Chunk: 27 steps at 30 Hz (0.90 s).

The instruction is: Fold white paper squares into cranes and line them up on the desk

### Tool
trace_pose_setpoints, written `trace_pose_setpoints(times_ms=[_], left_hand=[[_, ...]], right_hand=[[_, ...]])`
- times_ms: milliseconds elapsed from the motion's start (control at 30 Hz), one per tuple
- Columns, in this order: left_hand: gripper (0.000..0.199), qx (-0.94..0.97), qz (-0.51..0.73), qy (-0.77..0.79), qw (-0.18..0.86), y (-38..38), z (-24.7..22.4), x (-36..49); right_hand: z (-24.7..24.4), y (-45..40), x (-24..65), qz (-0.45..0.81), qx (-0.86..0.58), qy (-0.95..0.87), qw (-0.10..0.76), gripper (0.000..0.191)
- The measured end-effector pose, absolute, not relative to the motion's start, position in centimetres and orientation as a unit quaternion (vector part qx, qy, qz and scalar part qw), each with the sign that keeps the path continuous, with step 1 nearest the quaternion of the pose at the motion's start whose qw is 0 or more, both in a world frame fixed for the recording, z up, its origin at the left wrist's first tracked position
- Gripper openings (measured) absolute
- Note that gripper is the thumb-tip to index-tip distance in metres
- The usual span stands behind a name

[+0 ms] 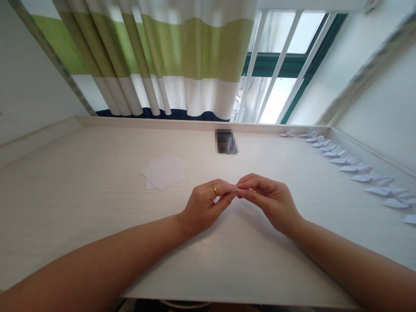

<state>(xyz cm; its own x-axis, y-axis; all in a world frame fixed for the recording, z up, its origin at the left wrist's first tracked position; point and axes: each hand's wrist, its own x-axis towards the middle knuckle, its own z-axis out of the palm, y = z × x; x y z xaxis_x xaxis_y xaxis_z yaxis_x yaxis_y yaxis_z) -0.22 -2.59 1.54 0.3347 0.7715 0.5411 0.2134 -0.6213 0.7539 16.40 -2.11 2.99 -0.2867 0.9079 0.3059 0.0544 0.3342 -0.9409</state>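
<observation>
My left hand [208, 201], with a gold ring on one finger, pinches a small piece of white paper [237, 190] between thumb and fingers. From the right, my right hand [271, 199] pinches the same piece, the fingertips of both hands meeting over the white table [201, 264]. Most of the paper is hidden by the fingers, so its shape cannot be made out. Left of my hands lies a loose stack of white paper sheets [165, 173].
Several folded white paper cranes [357, 168] stand in a slanting row along the table's right side. A blurred dark object [226, 141] lies near the back edge. Behind the table hang green and white curtains [201, 52], beside a barred window [276, 65].
</observation>
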Motion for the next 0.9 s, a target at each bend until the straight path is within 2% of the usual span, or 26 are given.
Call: trace_pose_setpoints(times_ms=[400,533,733,900], left_hand=[[0.018,0.799,0.472,0.283,0.241,-2.7,1.9,-0.3],[0.013,0.762,0.484,0.311,0.297,-2.9,2.1,0.0],[0.017,0.665,0.488,0.381,0.419,-2.7,1.5,0.1],[0.02,0.605,0.495,0.396,0.482,-2.2,0.8,0.2]], right_hand=[[2.6,-2.8,16.0,0.502,-0.305,-0.613,0.528,0.009],[2.7,-2.5,16.1,0.52,-0.307,-0.619,0.503,0.003],[2.8,-2.1,16.3,0.509,-0.348,-0.635,0.466,0.019],[3.0,-2.1,16.2,0.463,-0.38,-0.659,0.455,0.012]])
